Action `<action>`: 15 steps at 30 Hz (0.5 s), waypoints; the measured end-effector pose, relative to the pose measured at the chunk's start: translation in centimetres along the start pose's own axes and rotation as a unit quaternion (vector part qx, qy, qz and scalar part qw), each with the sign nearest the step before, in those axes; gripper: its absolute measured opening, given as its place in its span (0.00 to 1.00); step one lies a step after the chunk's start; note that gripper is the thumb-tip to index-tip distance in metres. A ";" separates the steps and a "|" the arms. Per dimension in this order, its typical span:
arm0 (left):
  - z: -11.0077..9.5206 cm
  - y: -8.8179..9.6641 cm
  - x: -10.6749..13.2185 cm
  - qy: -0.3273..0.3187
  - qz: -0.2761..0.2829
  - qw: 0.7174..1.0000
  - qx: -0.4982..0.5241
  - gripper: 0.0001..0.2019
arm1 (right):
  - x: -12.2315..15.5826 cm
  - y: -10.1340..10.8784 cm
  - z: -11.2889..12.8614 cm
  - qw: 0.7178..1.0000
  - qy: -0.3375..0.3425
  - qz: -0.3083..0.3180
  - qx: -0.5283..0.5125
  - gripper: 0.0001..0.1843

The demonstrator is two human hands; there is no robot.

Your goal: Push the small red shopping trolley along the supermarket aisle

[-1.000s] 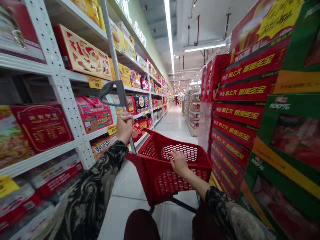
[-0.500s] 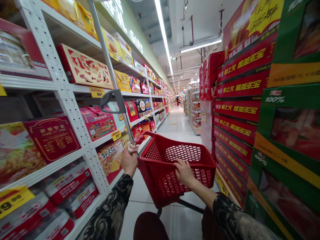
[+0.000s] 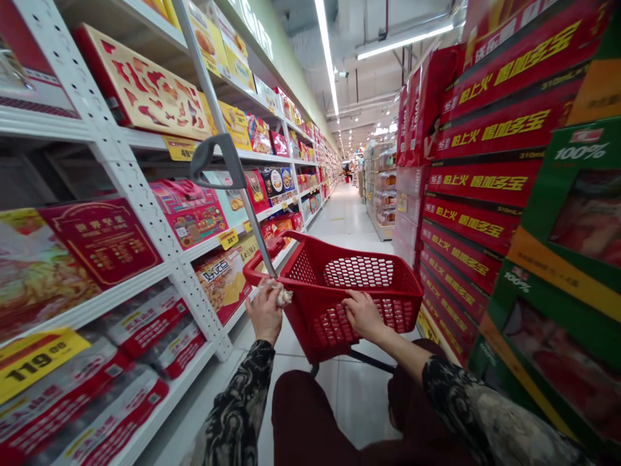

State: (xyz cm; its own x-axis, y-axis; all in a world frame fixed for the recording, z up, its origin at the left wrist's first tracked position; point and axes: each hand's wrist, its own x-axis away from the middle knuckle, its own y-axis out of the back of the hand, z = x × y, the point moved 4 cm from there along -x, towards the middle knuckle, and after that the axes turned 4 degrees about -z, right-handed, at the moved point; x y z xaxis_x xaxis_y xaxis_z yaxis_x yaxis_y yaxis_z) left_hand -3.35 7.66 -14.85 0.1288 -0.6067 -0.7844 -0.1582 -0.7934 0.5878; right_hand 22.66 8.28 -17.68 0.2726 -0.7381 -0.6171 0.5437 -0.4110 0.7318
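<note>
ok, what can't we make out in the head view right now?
Head view: what the whitish wad is; the left hand covers part.
Head view: bottom of the red basket; its near wall hides most.
Head view: top of the grey pole; cut off by the upper picture edge.
Head view: what the dark figure down the aisle is doing; too small.

Holds crumpled whitish wad in left hand, near foot of grey pole on red cart; rests right hand on near rim. Faces aisle between white shelves and red cartons.
</note>
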 end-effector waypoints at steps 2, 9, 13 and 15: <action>0.0 -1.0 1.6 -0.014 0.039 0.999 0.000 0.19 | 0.3 -0.1 -0.2 1.000 -0.008 0.005 0.004 0.13; 0.2 -1.1 3.4 -0.028 0.065 0.998 0.007 0.19 | 0.9 0.1 -0.5 1.000 -0.018 0.023 0.006 0.13; -1.0 0.5 1.0 -0.008 -0.009 0.999 0.033 0.18 | 0.7 0.5 -0.2 1.000 -0.019 0.005 -0.008 0.13; -1.8 0.2 0.7 -0.025 0.009 0.999 0.037 0.18 | 0.5 0.6 0.1 1.000 -0.018 -0.002 -0.017 0.13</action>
State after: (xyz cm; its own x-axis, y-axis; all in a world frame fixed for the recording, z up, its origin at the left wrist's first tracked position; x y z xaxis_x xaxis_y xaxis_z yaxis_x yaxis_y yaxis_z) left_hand -1.50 6.98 -14.94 0.0755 -0.6163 -0.7839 -0.2329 -0.7753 0.5871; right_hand 23.05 7.56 -17.51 0.2423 -0.7559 -0.6083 0.5721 -0.3951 0.7188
